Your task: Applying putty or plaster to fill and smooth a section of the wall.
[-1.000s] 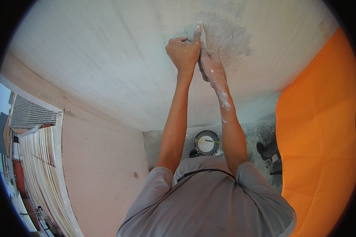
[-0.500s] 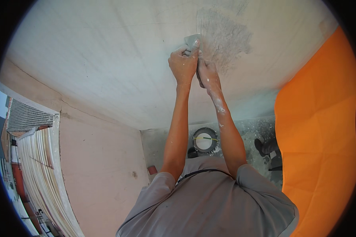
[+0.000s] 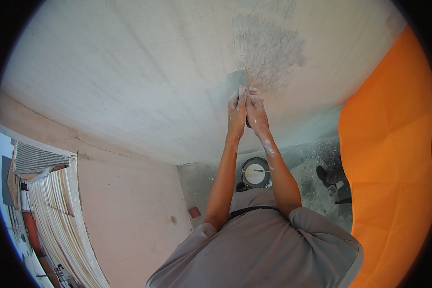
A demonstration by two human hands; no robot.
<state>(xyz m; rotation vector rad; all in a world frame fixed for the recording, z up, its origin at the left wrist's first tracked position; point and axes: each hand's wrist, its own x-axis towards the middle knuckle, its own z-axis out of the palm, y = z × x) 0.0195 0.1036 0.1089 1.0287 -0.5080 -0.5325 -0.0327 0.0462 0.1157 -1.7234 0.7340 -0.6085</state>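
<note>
Both arms reach up to the pale wall (image 3: 144,72), where the hands meet side by side. A flat grey scraper (image 3: 237,79) stands out above the fingers, its broad blade against the wall. My left hand (image 3: 236,117) is closed on it, thumb laid up along the blade. Pressed close beside it, my right hand (image 3: 257,115) is closed around the lower part, which the hands hide. White smears mark the right hand and forearm. Just up and right of the blade lies a rough grey patch (image 3: 271,50) on the wall.
Below my arms a dark round bucket (image 3: 255,173) with white contents stands on the speckled floor (image 3: 302,168). An orange sheet (image 3: 389,144) hangs at the right, with a person's dark shoe (image 3: 322,175) near it. At left, a pinkish wall (image 3: 125,192) borders a window opening.
Both hands and the scraper have moved down the wall, away from beside the rough patch to below its left edge. More of the blade shows now. The view has shifted slightly.
</note>
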